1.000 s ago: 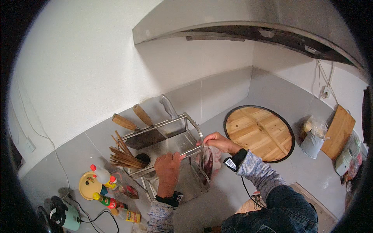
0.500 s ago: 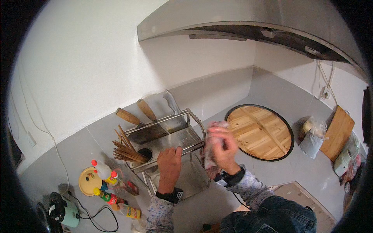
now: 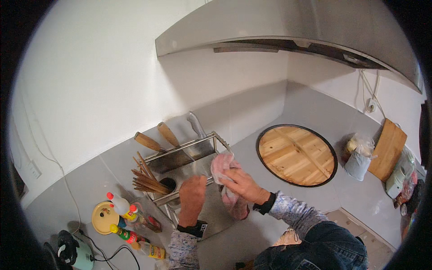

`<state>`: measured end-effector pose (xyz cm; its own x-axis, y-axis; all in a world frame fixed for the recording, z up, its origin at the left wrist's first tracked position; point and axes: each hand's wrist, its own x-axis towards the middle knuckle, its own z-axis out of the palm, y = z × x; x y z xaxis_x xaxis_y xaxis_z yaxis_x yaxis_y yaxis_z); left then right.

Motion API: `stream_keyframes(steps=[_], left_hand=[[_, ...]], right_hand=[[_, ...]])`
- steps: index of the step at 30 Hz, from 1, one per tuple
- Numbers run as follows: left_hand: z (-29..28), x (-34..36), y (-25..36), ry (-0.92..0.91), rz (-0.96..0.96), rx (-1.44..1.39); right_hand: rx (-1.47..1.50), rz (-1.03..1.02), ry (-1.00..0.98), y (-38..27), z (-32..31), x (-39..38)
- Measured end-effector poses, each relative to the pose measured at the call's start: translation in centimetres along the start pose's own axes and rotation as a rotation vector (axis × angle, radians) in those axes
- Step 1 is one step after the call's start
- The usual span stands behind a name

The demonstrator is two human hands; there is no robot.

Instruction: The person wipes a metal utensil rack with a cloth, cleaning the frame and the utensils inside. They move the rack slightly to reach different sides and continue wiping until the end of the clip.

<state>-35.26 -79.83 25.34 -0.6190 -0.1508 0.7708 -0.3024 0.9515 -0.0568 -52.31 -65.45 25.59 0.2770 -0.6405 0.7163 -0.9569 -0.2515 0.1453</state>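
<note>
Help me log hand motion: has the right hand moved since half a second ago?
Yes: the right hand has moved left, away from the round wooden lid and toward the steel rack.

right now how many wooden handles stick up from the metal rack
2: one wooden handle at the rear left of the metal rack, and a second wooden handle just to its right, beside the grey handle.
</note>
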Motion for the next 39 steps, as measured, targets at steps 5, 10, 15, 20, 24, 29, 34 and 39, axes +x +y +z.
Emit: stream_keyframes(steps=[5, 10, 15, 20, 24, 29, 34, 39], left_hand=[[0.0, 0.3, 0.2, -0.077, -0.028, 0.073], [0.2, 0.1, 0.5, 0.036, -0.025, 0.024], [0.2, 0.2, 0.7, -0.007, -0.047, 0.056], [0.0, 0.2, 0.8, 0.007, -0.066, 0.022], [0.1, 0.4, 0.9, 0.019, -0.065, 0.045], [0.0, 0.6, 0.9, -0.002, -0.076, 0.066], [0.3, 0.5, 0.8, 0.027, -0.055, 0.079], [0.8, 0.3, 0.8, -0.022, -0.068, 0.121]], right_hand=[[0.075, 0.073, 0.076, 1.0, -3.0, -1.7], [0.107, 0.361, 0.533, 2.7, -5.4, 1.8], [0.327, 0.374, 0.270, 6.0, -2.7, 8.3], [0.492, 0.501, -0.007, 7.3, 0.2, 9.1], [0.452, 0.516, 0.305, 5.2, 1.0, 7.2], [0.179, 0.398, 0.516, 1.8, 2.0, 5.0], [0.139, 0.406, 0.489, -1.0, 2.9, 0.7], [0.109, 0.423, 0.165, -2.2, 4.7, -6.6]])
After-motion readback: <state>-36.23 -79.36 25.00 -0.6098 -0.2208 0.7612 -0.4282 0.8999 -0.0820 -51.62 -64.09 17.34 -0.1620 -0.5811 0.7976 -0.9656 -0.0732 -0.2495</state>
